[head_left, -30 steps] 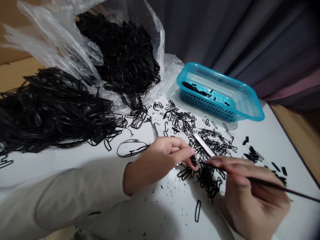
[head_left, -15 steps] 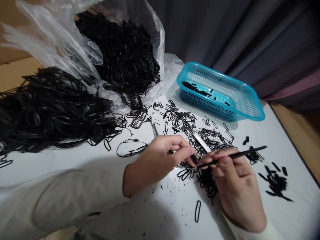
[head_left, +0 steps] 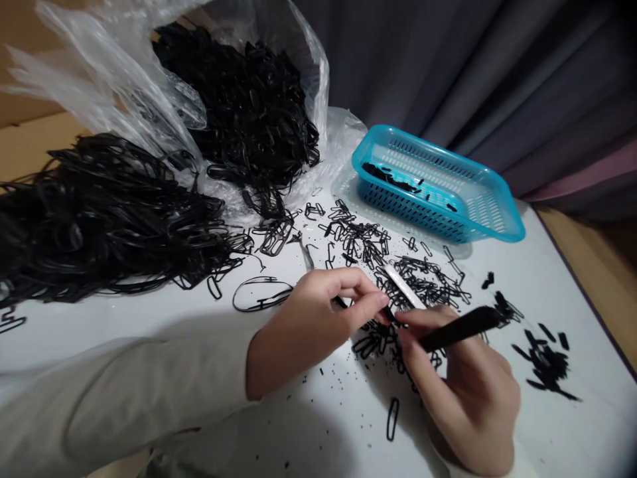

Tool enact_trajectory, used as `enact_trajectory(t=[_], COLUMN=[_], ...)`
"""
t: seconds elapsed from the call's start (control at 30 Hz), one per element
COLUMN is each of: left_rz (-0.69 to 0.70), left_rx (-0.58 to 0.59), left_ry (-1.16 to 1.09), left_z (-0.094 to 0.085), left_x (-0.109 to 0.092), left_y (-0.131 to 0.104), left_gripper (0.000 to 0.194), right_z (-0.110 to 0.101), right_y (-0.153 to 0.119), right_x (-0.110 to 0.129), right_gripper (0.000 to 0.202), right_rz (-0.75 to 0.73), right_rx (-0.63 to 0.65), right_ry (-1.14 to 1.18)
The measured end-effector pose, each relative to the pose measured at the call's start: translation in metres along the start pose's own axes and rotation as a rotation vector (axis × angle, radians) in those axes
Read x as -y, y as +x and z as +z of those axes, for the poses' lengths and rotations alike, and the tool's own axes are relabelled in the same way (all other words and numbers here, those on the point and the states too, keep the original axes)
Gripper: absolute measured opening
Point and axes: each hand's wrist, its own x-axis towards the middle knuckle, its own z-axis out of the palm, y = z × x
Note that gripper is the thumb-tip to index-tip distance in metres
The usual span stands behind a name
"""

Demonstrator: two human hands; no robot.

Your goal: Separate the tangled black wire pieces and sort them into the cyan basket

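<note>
My left hand [head_left: 331, 312] is closed, thumb and fingertips pinching a small black rubber piece [head_left: 390, 313]. Close beside it, my right hand [head_left: 462, 385] grips a slim black tool [head_left: 462, 326] that looks like tweezers, its wide end pointing up to the right. The right thumb and index fingertips meet at the lower end of the small piece; whether they grip it too is hard to see. Under both hands lie many thin black looped offcuts [head_left: 373, 342]. A white strip-like tool [head_left: 403, 287] rests among them, just beyond the fingers.
A blue perforated basket [head_left: 512, 229] with some black pieces stands at the back right. On the right lies a heap of small black pieces [head_left: 550, 362]. Tangled black rubber strips [head_left: 99, 219] fill the left, and more spill from a clear plastic bag [head_left: 318, 79]. Metal tweezers [head_left: 306, 255] lie mid-table.
My right hand has turned, so the black tool shows its broad side and its tip has swung away from the small piece. The right fingertips have come to the piece. My left hand barely moved.
</note>
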Motion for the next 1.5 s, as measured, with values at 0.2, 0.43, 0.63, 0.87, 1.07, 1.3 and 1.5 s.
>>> enact_trajectory(t=[0.2, 0.43, 0.63, 0.87, 1.07, 1.3, 1.5], left_rz=[0.152, 0.171, 0.146, 0.16, 0.084, -0.024, 0.06], left_rx=[-0.024, -0.05, -0.041, -0.021, 0.03, 0.007, -0.041], left_ry=[0.122, 0.252, 0.306, 0.288, 0.18, -0.121, -0.095], left_z=[0.001, 0.002, 0.002, 0.001, 0.001, 0.0, -0.002], left_x=[0.004, 0.005, 0.008, 0.004, 0.003, 0.002, 0.001], left_y=[-0.001, -0.002, -0.004, -0.005, -0.003, 0.006, 0.006], left_gripper=[0.016, 0.016, 0.013, 0.017, 0.016, 0.019, 0.018], right_z=[0.002, 0.002, 0.001, 0.0, 0.0, 0.0, -0.008], right_y=[0.002, 0.001, 0.004, 0.003, 0.002, 0.006, 0.012], right_x=[0.005, 0.007, 0.007, 0.006, 0.007, 0.006, 0.004], right_gripper=[0.019, 0.015, 0.013, 0.007, 0.003, 0.014, 0.014], right_rz=[-0.044, -0.017, 0.019, 0.069, 0.189, 0.36, 0.359], right_rx=[-0.006, 0.042, 0.074, 0.108, 0.159, 0.076, 0.046], right_ry=[-0.159, -0.263, -0.248, -0.225, -0.131, 0.113, 0.012])
